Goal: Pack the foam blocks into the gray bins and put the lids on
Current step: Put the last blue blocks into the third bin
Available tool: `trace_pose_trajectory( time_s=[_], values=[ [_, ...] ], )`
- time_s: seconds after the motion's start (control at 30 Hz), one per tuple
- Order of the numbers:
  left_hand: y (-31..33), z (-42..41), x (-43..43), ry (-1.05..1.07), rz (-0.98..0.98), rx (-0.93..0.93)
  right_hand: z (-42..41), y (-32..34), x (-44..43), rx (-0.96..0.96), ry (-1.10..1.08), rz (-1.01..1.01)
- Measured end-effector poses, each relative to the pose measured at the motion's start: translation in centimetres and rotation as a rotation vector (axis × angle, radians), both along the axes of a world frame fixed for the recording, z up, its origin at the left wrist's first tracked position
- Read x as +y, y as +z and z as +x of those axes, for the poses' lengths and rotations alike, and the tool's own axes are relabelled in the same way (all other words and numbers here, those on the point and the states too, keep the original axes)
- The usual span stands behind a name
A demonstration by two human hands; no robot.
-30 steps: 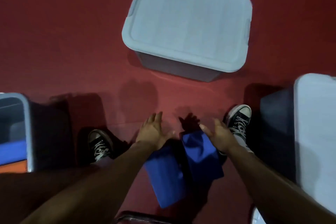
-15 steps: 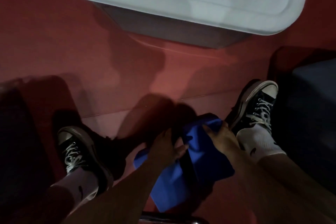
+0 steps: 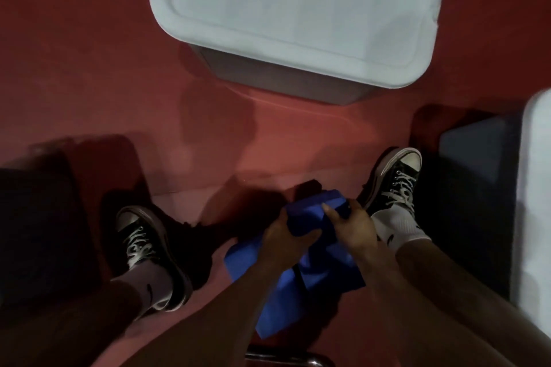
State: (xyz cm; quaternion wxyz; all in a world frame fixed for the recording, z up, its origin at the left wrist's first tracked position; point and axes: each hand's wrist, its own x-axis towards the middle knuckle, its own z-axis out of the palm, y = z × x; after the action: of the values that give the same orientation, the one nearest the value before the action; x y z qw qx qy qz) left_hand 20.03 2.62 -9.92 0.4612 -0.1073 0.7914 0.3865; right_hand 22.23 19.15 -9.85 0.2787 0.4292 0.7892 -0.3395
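Nearest, both hands clench blue foam blocks (image 3: 316, 274) lying on the red floor (image 3: 89, 68) between the sneakers: the left hand (image 3: 283, 243) wraps the upper block's left end, and the right hand (image 3: 354, 228) presses its fingers (image 3: 329, 211) over the top. Farther off, one gray bin (image 3: 283, 74) already wears its lid (image 3: 298, 3); another lidded bin (image 3: 477, 164) stands at right. These blocks still need packing.

No readable text; small dark logo mark on each white sock (image 3: 393, 232), illegible.
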Motion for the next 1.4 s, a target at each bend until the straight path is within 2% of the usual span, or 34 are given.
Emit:
trace_pose_trajectory(
  time_s=[0.13, 0.27, 0.37, 0.53, 0.63, 0.73, 0.83, 0.9, 1.0, 1.07, 1.17, 1.23, 1.4],
  values=[
    [4.3, 0.8, -3.5, -0.002, -0.069, 0.085, 0.0, 4.4, -2.6, 0.045, 0.072, -0.020],
    [5.4, 2.9, -7.9, 0.173, -0.048, 0.063, 1.8, 5.7, -7.1, 0.047, 0.099, -0.052],
    [5.1, 4.3, -11.1, 0.224, -0.002, -0.025, 4.0, 4.1, -10.4, -0.004, 0.126, -0.098],
    [-1.8, 7.5, -14.9, 0.270, 0.004, -0.147, 5.2, 0.2, -13.1, -0.076, 0.107, -0.176],
    [-1.9, 6.3, -15.4, 0.286, -0.044, -0.165, 4.0, -1.5, -13.7, -0.131, 0.168, -0.194],
    [-2.4, 4.4, -16.0, 0.370, -0.175, -0.186, 3.1, -3.2, -13.9, -0.186, 0.194, -0.180],
    [-4.2, 3.2, -16.3, 0.522, -0.237, -0.233, 1.7, -4.0, -13.0, -0.219, -0.029, -0.203],
    [-5.7, 3.4, -16.3, 0.676, -0.218, -0.364, 0.9, -4.9, -12.3, -0.234, -0.205, -0.206],
    [-6.8, 4.0, -15.4, 0.968, -0.042, -0.750, 0.7, -7.2, -12.1, -0.285, -0.401, -0.390],
    [-6.8, 3.8, -14.5, 1.046, 0.122, -0.829, 0.9, -8.6, -12.4, -0.367, -0.503, -0.524],
    [-6.6, 3.4, -14.0, 1.060, 0.141, -0.772, -0.1, -8.0, -12.9, -0.424, -0.485, -0.574],
    [-5.8, 2.9, -14.3, 1.056, 0.146, -0.680, -1.1, -6.5, -12.9, -0.394, -0.464, -0.562],
    [-0.2, 0.4, -14.6, 0.882, 0.194, -0.310, -3.7, -0.1, -13.5, -0.138, -0.307, -0.459]
  ],
)
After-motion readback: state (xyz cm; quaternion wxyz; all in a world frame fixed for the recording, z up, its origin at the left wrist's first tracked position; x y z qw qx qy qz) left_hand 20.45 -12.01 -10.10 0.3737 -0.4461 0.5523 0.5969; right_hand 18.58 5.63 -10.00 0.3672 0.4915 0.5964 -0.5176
